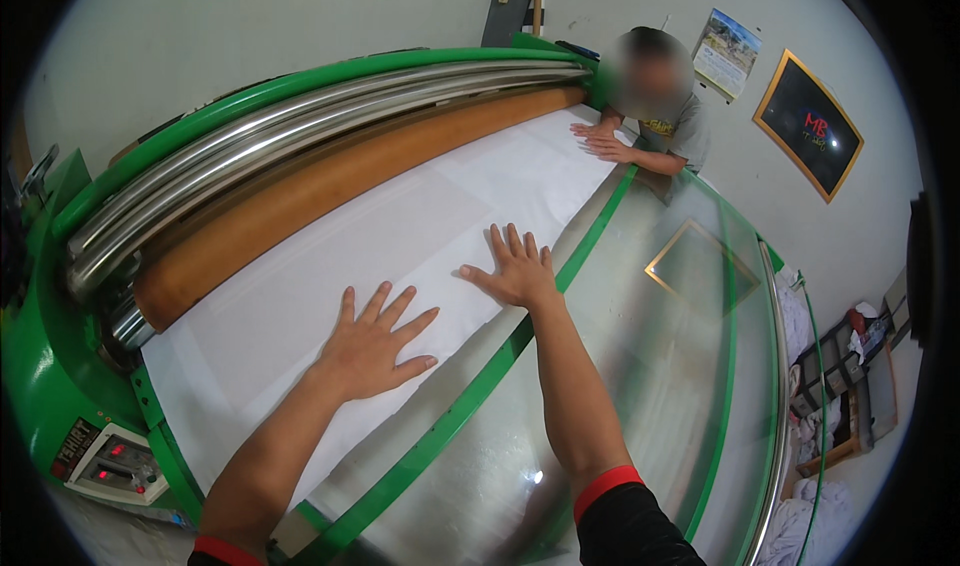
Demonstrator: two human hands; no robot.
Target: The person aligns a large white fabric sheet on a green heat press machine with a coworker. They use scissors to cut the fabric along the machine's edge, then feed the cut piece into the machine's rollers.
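Note:
A wide white sheet point(300, 346) lies spread along the bed of a green roller press, its far side reaching the brown roller point(340, 186). My left hand point(372, 351) rests flat on the sheet with fingers spread, nearer the left end. Farther up to the right, my right hand point(515, 271) also lies flat on it, fingers apart, close to the sheet's near edge. Neither hand grips anything. At the far right end, a co-worker's hands point(605, 141) press on the same sheet. I cannot tell from here whether it is paper or cloth.
Shiny metal rollers point(300, 126) run above the brown one. A control panel point(118, 471) with red displays is at the lower left. A green bar point(450, 416) borders a glossy clear surface point(620, 386). White cloth piles point(810, 521) and grey bins point(830, 376) lie on the right.

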